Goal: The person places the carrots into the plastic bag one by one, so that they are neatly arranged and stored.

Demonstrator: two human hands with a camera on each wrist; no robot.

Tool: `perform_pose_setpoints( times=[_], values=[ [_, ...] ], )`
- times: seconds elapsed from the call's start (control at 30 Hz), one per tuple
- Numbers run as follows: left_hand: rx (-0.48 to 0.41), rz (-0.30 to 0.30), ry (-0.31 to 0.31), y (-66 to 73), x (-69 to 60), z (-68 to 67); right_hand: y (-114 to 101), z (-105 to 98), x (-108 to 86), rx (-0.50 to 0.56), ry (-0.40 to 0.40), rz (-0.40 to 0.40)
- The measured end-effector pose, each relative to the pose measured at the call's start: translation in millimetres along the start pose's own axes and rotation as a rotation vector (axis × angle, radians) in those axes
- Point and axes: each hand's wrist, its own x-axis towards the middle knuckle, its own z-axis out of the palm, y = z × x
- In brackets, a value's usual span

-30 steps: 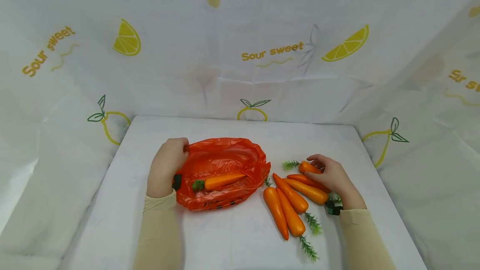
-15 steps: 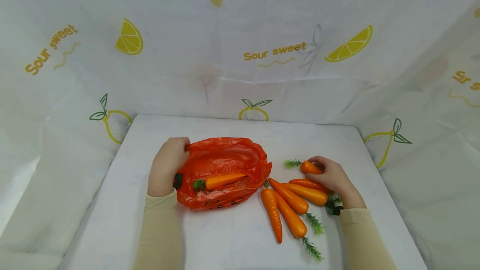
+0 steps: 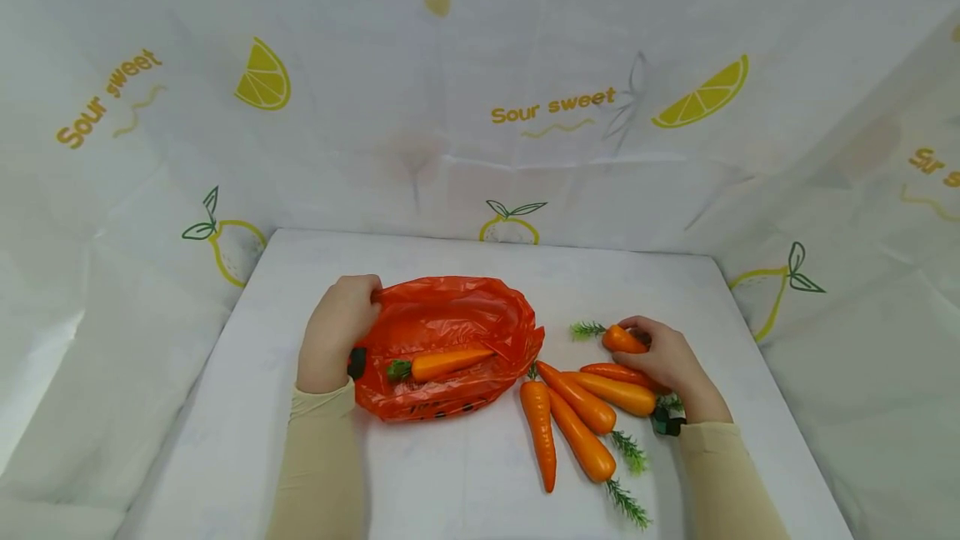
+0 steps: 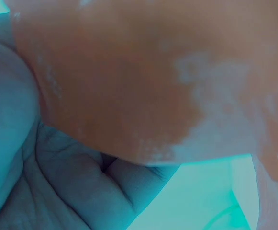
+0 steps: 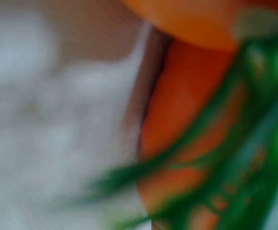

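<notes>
Leftmost loose carrot (image 3: 539, 433) turned, its tip swung farther left, gap from neighbouring carrot (image 3: 582, 440) widened

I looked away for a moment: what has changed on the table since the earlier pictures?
The leftmost loose carrot has swung, its tip moving left and a little nearer. The right hand has drawn its fingers in on the farthest loose carrot. The left hand still grips the red bag, one carrot inside.

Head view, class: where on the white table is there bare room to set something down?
Bare table shows behind the red bag, along the back edge, and in front of the bag, between the left sleeve and the loose carrots. Right of the bag is crowded: carrots fan out up to the right hand.
</notes>
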Motion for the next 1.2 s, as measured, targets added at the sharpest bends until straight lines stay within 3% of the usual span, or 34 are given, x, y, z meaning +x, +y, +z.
perform_pose_setpoints(
  times=[0.33,1.2],
  values=[
    [0.007,0.005,0.001,0.2,1.2,1.4,-3,-8,-4.0,-0.009,0.039,-0.021],
    [0.010,0.011,-0.007,0.6,2.6,1.6,-51,-53,-26.8,-0.033,0.170,-0.134]
  ],
)
